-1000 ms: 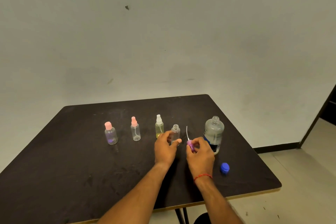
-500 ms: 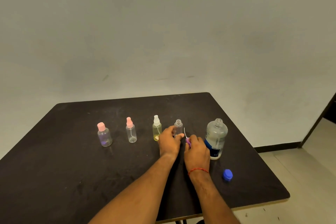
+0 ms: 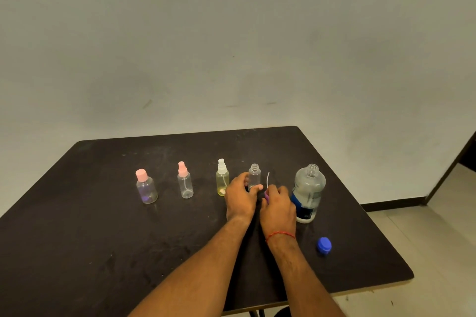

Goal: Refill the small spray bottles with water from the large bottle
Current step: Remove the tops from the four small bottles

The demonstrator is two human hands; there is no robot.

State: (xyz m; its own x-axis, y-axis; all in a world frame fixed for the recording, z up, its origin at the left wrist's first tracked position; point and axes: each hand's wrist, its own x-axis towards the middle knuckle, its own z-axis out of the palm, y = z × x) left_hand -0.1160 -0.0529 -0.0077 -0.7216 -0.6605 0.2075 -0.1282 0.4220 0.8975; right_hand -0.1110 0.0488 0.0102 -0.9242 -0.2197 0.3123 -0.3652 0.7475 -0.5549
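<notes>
Left hand holds the open small bottle; right hand pinches the purple spray head (tube up): lay it clear before pouring

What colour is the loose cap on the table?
Blue; the cap shows best in the head view.

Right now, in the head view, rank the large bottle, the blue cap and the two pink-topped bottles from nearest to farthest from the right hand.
From the right hand:
1. Large bottle, just to its right.
2. Blue cap, right, toward the front edge.
3. Pink-nozzle spray bottle, left.
4. Pink flat-capped bottle, far left.
</notes>
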